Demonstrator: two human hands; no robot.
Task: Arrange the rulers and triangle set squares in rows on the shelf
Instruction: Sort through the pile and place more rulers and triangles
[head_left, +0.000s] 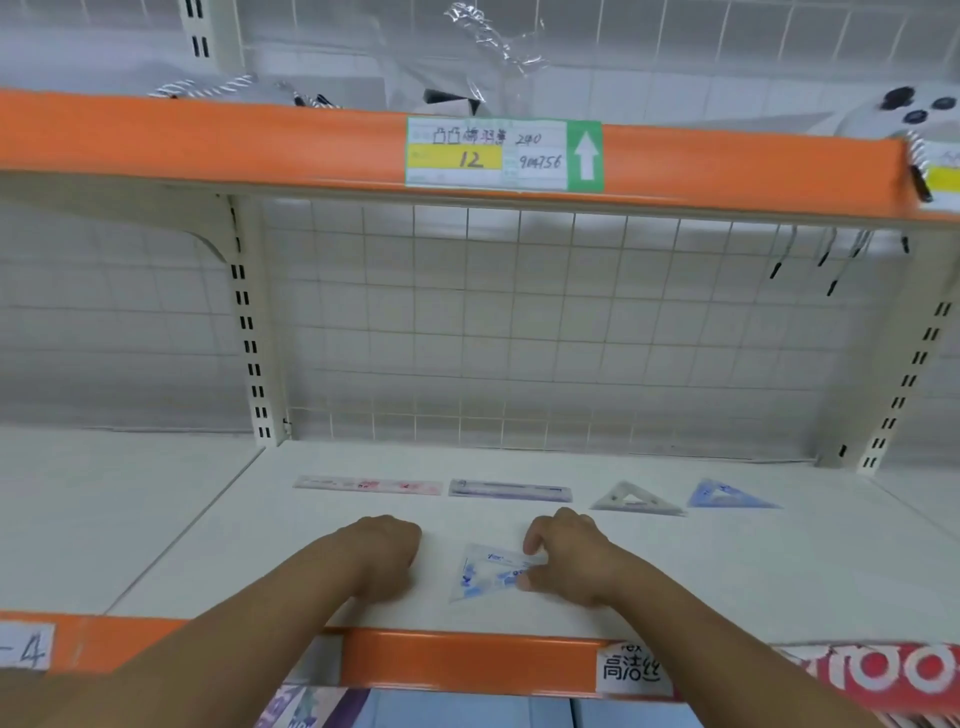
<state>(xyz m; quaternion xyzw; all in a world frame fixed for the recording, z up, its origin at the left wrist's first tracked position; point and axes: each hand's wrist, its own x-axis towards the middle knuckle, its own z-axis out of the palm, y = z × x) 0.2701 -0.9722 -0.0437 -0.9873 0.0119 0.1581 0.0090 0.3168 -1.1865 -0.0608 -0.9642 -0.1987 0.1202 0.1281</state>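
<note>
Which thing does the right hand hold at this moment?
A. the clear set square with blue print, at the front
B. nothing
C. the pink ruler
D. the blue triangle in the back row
A: the right hand pinches the clear set square with blue print at its right end, near the front edge of the shelf.

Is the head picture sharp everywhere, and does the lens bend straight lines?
Head view: soft throughout, so the marks on the pink ruler cannot be read; the wide lens bows the upper shelf edge and leans the right upright; light is flat, without hard shadows; the right hand pinches a set square with smeared print.
</note>
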